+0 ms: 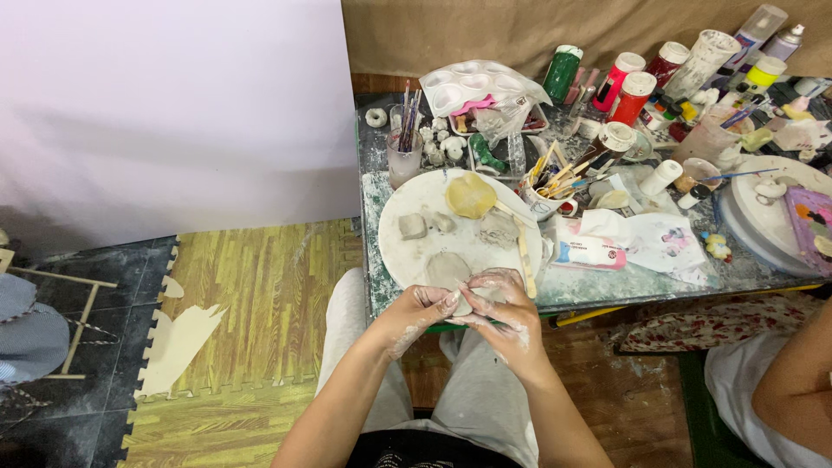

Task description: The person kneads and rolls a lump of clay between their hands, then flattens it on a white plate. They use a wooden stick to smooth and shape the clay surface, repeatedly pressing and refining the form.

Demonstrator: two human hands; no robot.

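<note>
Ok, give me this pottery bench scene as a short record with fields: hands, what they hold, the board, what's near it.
left hand: smeared with clay, pinching a small grey clay piece
right hand: clay-coated, closed on the same piece
place: over the near edge of the round white board
on the board: flat clay disc, grey clay lumps, wooden modelling stick
beside the board: mug of tools, cup of brushes, white tube
far side: paint bottles, white palette
right edge: another person's arm
</note>
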